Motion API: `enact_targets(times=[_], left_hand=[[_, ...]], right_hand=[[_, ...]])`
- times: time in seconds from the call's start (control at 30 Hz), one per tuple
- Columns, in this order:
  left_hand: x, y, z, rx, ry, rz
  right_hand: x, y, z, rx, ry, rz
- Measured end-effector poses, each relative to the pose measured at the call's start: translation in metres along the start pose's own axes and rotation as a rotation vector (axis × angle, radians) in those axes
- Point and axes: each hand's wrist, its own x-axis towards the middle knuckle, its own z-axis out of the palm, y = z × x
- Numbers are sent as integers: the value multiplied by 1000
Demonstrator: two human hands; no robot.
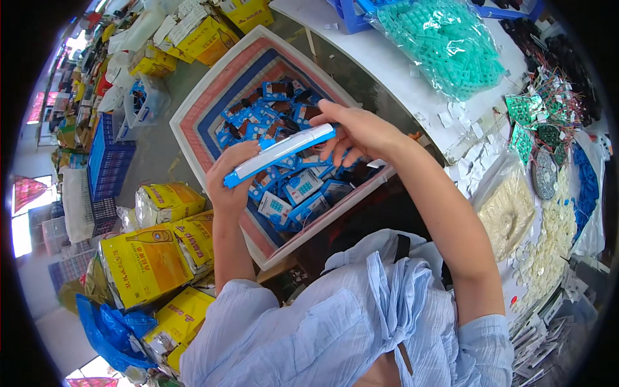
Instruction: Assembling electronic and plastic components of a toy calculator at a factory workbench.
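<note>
A slim blue-and-white plastic device [284, 152], seen nearly edge-on, is tilted with its right end higher. My left hand [227, 173] is closed around its left end. At the device's other end is my right hand [361, 132], its thumb and fingers apart; whether a fingertip touches the device I cannot tell. Below both hands stands a large bin [188, 122] lined with red-and-blue striped cloth. It is filled with similar blue devices, some showing a white face with a keypad [303, 187]. Brown and black parts show on others.
At the right, a white table [348, 48] bears a clear bag of green plastic pieces [445, 45], circuit boards [525, 108] with wires and a bag of cream-coloured parts [506, 209]. Yellow cartons [145, 264] and a blue crate [111, 158] stand at the left.
</note>
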Motion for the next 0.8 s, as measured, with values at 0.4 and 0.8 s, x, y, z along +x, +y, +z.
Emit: enact_targets(times=[0.4,0.8], left_hand=[[-18,13,19,-131,229,-279],[-47,13,42,-494,394,-498]], right_hand=[[-15,-2,-3,-162,-58,-466],[-33,-12,13,-320,169,-788]])
